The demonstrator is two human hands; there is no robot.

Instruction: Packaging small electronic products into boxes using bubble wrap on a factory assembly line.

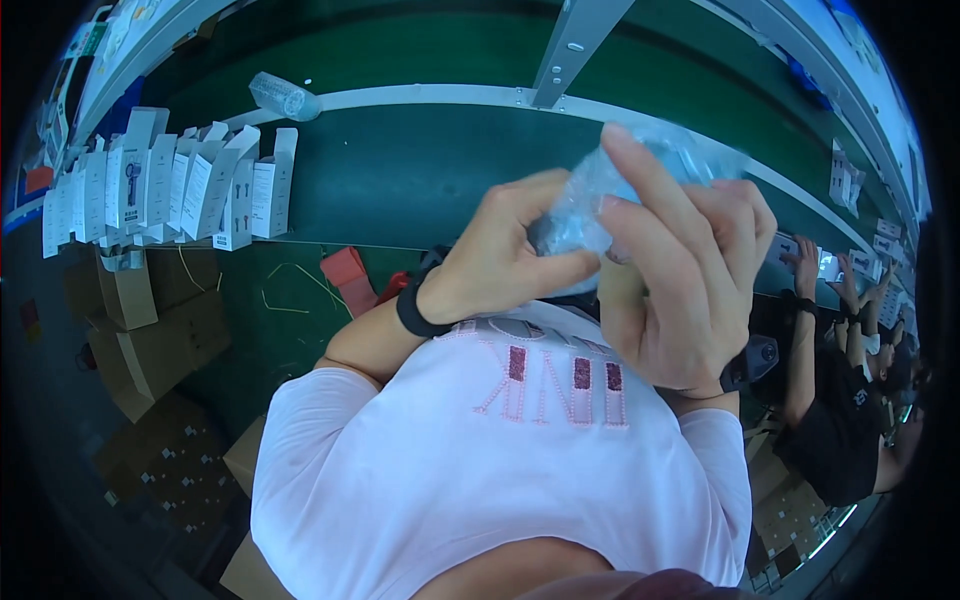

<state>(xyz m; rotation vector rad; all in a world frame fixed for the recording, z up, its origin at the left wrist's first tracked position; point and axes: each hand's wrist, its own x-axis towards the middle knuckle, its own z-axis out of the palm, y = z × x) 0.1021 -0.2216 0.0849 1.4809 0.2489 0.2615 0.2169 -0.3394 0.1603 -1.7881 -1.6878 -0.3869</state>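
Note:
Crinkled clear plastic wrap (pixel 577 205), perhaps a bubble bag, is held up in front of my chest above the near edge of the green bench. My left hand (pixel 505 250) grips its left side between thumb and bent fingers. On the other side, my right hand (pixel 685 270) is curled round the wrap, its forefinger raised and partly covering it. Part of the plastic shows behind the right fingers, blurred. What lies inside it cannot be made out.
Several upright white cartons (pixel 150 185), some with flaps up, crowd the bench's left end. A clear plastic roll or bottle (pixel 284 97) lies by the rail. Cardboard boxes (pixel 160 330) stand lower left. At right, a co-worker in a dark shirt (pixel 835 425) handles small things.

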